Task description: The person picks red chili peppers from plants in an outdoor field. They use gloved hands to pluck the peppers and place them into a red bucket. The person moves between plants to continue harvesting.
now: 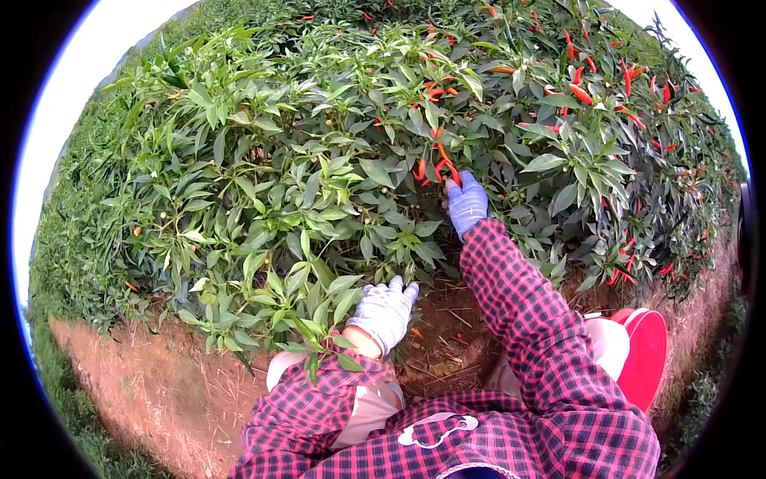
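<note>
My right hand (pixel 467 206), in a pale purple-white glove, reaches into a chili plant. Its thumb and fingers are closed at the lower tip of a red chili pepper (pixel 448 165) that hangs in a small cluster. Another red chili (pixel 420 169) hangs just left of it. Lower down, my left hand (pixel 384 314) wears a white patterned glove. Its fingers are stretched out and apart at the lower leaves (pixel 319 299), with nothing in them. A leafy stem crosses in front of my left wrist.
Dense chili bushes (pixel 239 160) fill the far side, with many red chilies (pixel 581 94) at the right. Brown soil (pixel 152 383) with dry straw lies at the plants' foot. A red round-rimmed object (pixel 646 355) stands beside my right leg.
</note>
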Motion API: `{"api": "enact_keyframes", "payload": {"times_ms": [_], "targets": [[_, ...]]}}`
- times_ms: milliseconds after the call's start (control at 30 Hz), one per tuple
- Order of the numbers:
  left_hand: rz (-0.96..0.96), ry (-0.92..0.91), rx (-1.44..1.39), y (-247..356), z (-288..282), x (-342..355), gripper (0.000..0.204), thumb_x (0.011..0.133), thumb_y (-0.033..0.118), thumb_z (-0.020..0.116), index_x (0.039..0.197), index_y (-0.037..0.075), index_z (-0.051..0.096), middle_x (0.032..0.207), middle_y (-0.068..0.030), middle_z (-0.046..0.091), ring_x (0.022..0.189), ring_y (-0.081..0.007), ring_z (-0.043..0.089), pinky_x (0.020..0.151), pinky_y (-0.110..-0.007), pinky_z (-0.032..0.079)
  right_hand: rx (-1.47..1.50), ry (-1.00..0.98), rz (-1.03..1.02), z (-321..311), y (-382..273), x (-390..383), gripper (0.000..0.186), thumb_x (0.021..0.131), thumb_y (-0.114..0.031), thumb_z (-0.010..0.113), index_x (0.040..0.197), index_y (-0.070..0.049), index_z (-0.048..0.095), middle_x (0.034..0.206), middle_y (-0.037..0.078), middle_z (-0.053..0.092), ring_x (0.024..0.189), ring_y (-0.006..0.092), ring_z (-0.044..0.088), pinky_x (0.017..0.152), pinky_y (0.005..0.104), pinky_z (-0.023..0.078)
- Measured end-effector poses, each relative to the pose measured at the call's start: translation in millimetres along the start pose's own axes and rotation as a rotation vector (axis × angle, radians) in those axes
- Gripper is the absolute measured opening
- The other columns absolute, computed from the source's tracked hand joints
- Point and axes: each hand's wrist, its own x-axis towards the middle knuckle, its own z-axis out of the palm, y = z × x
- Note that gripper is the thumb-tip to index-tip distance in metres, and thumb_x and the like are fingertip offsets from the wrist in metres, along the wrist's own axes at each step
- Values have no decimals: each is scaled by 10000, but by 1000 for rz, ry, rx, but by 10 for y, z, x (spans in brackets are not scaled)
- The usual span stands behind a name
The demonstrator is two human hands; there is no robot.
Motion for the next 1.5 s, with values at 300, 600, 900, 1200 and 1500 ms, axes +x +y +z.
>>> {"api": "enact_keyframes", "payload": {"times_ms": [300,600,900,1200,1500], "targets": [[-130,576,-471,163,-632,716,250,800,176,522,1023,73,570,878,-105,602,774,-241,593,708,-363,466,757,-448,283,-366,-27,-139,212,869,-194,516,1001,-28,523,707,10,526,556,99,483,490,208,388],[-480,554,-1810,-94,-495,1303,367,833,21,487,1197,-1,440,1120,-136,510,754,-172,586,520,-250,538,1169,-597,337,-648,-378,-294,317,838,-189,536,1070,11,456,778,123,581,779,311,608,641,353,534],[41,257,-1716,-266,-721,902,293,867,265,519,1032,31,578,855,-33,624,616,-94,578,431,-185,410,411,-471,47,-773,-1008,-448,312,874,-280,483,1014,-1,495,712,66,561,468,103,520,382,207,375],[-31,18,-1442,-103,-846,868,261,738,221,669,920,36,643,701,-15,609,612,-106,555,561,-223,448,34,-389,-165,-814,-1066,-487,245,756,-207,661,874,-9,578,740,47,590,636,107,547,582,250,469],[247,206,-1476,-55,-865,919,169,771,167,624,880,39,643,712,-15,608,642,-85,521,611,-234,428,1140,-853,281,-1091,-876,-427,225,822,-164,584,952,5,512,690,71,561,557,147,547,446,199,406]]}}
